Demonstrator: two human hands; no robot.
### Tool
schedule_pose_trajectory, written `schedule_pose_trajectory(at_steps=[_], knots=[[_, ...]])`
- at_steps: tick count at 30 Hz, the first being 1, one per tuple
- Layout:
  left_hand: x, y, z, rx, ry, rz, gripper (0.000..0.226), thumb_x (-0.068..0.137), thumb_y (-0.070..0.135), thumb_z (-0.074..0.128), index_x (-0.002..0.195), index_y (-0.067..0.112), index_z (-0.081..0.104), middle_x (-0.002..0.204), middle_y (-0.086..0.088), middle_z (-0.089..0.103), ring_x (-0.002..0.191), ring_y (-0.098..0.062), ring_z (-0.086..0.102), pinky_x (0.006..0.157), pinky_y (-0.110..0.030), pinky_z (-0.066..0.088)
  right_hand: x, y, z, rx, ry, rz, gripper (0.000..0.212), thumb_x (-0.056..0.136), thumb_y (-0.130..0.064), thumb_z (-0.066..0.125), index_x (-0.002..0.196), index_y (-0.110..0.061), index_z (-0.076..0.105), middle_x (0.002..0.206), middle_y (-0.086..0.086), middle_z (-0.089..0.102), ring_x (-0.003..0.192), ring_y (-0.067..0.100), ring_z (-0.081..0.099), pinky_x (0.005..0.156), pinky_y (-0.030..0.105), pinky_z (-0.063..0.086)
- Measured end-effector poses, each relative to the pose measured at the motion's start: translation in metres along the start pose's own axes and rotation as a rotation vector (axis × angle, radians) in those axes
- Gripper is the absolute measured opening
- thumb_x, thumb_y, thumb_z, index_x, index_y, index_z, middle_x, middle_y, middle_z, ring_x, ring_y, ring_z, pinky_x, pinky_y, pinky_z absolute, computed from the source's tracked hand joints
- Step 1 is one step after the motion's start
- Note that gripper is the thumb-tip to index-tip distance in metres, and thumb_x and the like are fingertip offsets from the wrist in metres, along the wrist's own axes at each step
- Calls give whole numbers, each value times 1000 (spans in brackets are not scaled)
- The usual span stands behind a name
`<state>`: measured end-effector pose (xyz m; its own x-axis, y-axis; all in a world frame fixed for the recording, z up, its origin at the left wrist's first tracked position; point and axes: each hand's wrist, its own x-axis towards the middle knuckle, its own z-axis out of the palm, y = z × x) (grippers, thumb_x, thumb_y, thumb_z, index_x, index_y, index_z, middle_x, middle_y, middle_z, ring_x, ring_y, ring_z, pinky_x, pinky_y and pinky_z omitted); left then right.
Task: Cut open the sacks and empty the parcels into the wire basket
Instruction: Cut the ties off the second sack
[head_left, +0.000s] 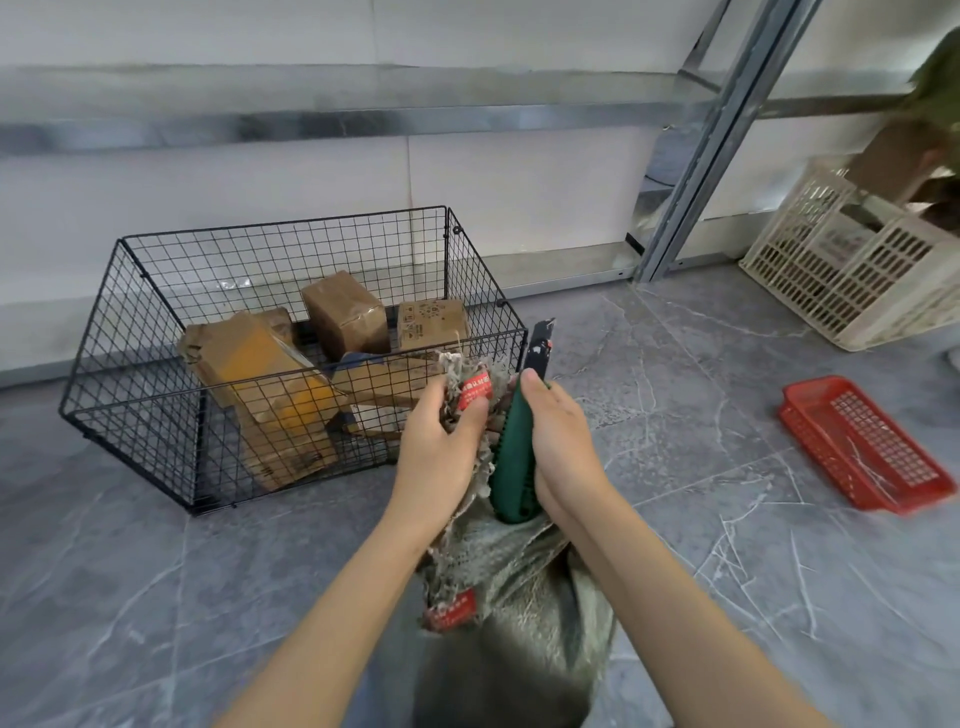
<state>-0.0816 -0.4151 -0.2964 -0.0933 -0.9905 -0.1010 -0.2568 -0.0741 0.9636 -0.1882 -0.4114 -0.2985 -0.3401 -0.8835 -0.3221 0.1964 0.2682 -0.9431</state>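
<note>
Grey marbled floor tiles run up to a pale wall with a metal rail. At left stands one black wire basket (291, 364) holding what I count as four or five cardboard parcels (345, 314), some overlapping. At centre, the left hand (441, 441) has its grip clamped on the bunched, frayed mouth of one woven sack (514, 582), near a red tag (475, 392). The right hand (563, 447) is closed round one green utility knife (514, 457), blade up and beside the sack's neck. To cut well, I judge the fabric should be pulled taut and the blade drawn away from the holding fingers. At right lie one red tray (867, 447) and one cream crate (852, 270).
</note>
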Motion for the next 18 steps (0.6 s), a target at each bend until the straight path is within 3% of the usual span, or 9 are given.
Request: schedule_pose_trajectory(at_steps=[2,4,6,8,9,10,12,15,18], knots=[[-6,-5,8,50,43,79,51,96,33,49,142,17,37,141,10,42,134,-5,34,107,-19,23,-1,-3,-9,-67,-33,0,27,97,-41,46,100,-18,61,91,4,69,82,19,68,74,35,54],[-13,-9,19,84,74,163,27,96,26,52,122,20,52,114,22,54,111,16,46,92,-5,32,-1,-8,-23,-156,-30,-43,29,95,-43,46,96,-17,58,89,7,69,79,24,69,77,43,56],[-20,-10,29,114,86,214,9,96,22,53,103,27,51,93,25,56,91,19,52,77,-4,37,-1,-15,-39,-184,-2,-100,24,99,-33,42,89,-14,52,72,7,64,59,21,63,62,37,55],[-25,-8,38,140,80,267,11,95,25,52,105,22,57,93,12,62,89,0,58,79,-24,47,-1,-22,-57,-229,46,-126,21,100,-27,41,88,-12,50,66,9,60,49,19,55,53,32,49],[-27,-5,43,160,62,297,16,95,27,51,108,20,57,96,7,63,91,-10,59,82,-28,48,-1,-24,-65,-252,62,-125,20,100,-26,41,89,-12,50,65,9,59,48,19,52,52,32,47],[-29,-1,47,175,39,317,18,95,27,51,110,19,58,99,5,63,94,-13,58,85,-22,45,0,-24,-74,-267,74,-118,19,99,-25,41,89,-13,50,64,8,57,48,19,50,52,33,46],[-36,7,56,218,0,348,18,96,24,51,112,17,57,101,11,59,94,3,52,80,-4,34,1,-24,-90,-279,94,-90,17,99,-26,41,89,-14,50,64,7,54,50,19,49,55,34,44],[-41,10,73,237,-29,427,11,95,21,54,106,21,55,88,26,46,83,22,45,74,-3,34,7,-25,-111,-256,108,-27,14,98,-23,39,96,-14,50,71,7,53,56,20,50,59,35,44],[-38,2,91,282,-125,451,16,94,18,55,108,11,59,95,18,52,80,10,46,76,-6,37,11,-24,-133,-192,104,23,15,98,-13,35,107,-9,47,75,8,48,61,20,47,59,34,44]])
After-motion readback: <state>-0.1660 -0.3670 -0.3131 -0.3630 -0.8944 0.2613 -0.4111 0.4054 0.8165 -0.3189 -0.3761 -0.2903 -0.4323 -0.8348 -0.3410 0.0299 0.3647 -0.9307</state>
